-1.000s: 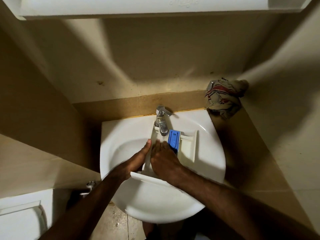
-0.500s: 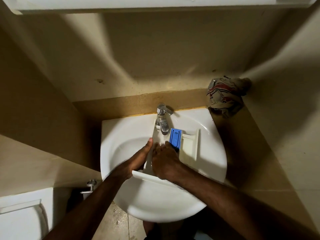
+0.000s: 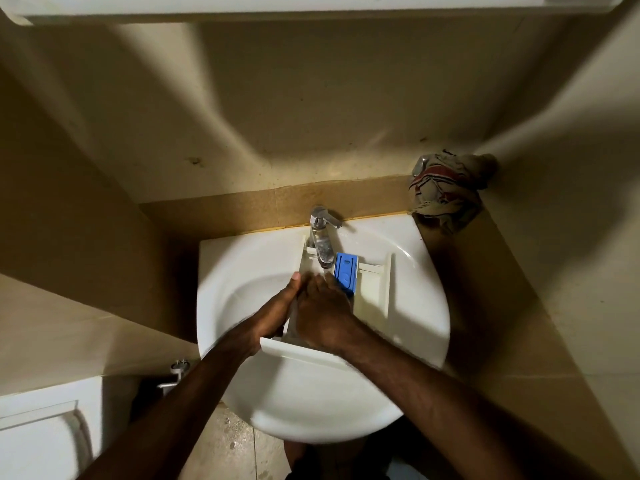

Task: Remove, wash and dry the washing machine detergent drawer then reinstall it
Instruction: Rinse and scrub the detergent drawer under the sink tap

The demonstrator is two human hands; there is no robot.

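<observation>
Detergent drawer [image 3: 372, 292] lying in our white sink [image 3: 242, 271] under the tap [image 3: 321, 237], blue insert [image 3: 344, 276] in its middle compartment, our left hand [image 3: 277, 311] clamped on its left wall, right hand [image 3: 322, 315] pressed inside, fingers together.

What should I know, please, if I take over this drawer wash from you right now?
Left hand: grips the left side wall of the white plastic detergent drawer, steadying it.
Right hand: inside the drawer's left compartment, rubbing under the chrome tap; whether water runs is hard to tell.
The drawer lies across the white ceramic basin, its blue insert in place.
Done: removal. Left: finish washing, dry, perhaps with the striped rag in the corner, then reinstall.
</observation>
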